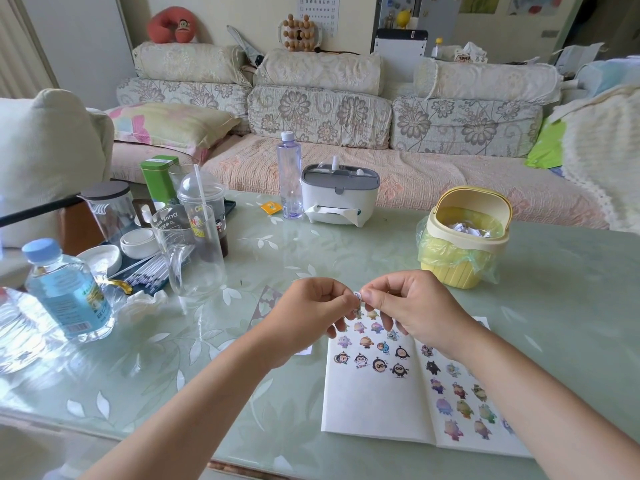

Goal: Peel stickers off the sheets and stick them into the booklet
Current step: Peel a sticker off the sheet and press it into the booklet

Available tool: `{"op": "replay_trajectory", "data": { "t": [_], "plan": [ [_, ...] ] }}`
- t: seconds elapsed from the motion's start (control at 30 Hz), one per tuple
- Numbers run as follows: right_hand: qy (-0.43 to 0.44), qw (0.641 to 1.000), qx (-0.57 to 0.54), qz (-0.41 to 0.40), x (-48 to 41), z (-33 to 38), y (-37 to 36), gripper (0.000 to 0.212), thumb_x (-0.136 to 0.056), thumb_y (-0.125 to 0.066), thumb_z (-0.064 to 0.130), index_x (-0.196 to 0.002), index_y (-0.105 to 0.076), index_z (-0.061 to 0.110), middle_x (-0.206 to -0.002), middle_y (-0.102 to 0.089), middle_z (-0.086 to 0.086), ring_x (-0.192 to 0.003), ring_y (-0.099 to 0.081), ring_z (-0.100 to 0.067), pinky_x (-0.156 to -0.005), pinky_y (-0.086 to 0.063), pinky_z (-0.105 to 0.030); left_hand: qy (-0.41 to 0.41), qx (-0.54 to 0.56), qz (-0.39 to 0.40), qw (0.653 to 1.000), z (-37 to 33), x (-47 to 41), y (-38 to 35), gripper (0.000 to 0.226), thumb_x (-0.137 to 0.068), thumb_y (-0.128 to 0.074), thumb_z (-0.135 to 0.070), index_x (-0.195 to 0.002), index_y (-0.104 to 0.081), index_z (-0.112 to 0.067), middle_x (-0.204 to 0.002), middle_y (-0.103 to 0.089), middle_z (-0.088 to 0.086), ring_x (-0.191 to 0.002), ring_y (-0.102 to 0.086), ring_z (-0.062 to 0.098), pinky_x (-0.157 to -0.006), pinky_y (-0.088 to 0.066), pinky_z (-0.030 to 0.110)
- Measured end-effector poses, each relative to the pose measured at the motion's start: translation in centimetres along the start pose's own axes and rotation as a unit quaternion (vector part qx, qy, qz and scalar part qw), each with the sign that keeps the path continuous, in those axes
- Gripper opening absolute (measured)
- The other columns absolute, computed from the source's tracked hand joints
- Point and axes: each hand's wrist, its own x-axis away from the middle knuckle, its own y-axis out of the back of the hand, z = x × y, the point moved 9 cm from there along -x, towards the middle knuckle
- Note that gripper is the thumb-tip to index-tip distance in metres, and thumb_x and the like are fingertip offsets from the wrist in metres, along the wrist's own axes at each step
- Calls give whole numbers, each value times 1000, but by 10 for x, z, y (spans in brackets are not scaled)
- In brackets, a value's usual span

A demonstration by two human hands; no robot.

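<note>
An open white booklet (pixel 370 403) lies on the glass table in front of me, both pages dotted with several small cartoon stickers. Above its top edge my left hand (pixel 311 313) and my right hand (pixel 412 306) meet fingertip to fingertip. Between them they pinch one small sticker (pixel 357 296), white with a bit of blue. A used sticker sheet (pixel 265 304) with cut-out holes lies on the table, partly hidden behind my left hand.
A yellow mini bin (pixel 464 244) with a bag stands right of centre. A tissue box (pixel 337 195) and a clear bottle (pixel 290 174) sit at the back. Cups, a glass jug (pixel 194 251), water bottles (pixel 65 289) and pens crowd the left side. A sofa runs behind the table.
</note>
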Motion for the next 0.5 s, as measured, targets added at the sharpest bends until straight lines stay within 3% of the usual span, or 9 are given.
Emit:
{"op": "replay_trajectory", "data": {
  "t": [0.17,0.3,0.5],
  "plan": [
    [25,999,40,0,0,2,-3,16,-96,-66,21,-84,-76,22,-64,-66,-8,-50,-52,-8,-54,-43,-20,-4,2,-1,1000,0,0,-1,17,-96,-63,-15,-82,-67,-7,-68,-67,-6,-61,-58,10,-58,-50,21],
    [19,999,44,0,0,1,-6,21,-99,-59,20,-84,-74,19,-57,-61,-1,-49,-51,-9,-53,-41,-17,-7,6,-11,1000,-1,-1,0,16,-95,-62,-15,-81,-67,-8,-71,-69,-3,-62,-59,10,-58,-50,22],
    [-19,998,-56,4,-2,-5,-7,21,-100,-58,21,-92,-76,14,-78,-69,-4,-58,-58,-21,-44,-40,-28,-7,46,-11,999,0,-2,1,15,-97,-62,-15,-84,-66,-8,-73,-69,0,-68,-64,15,-64,-56,27]
  ]
}}
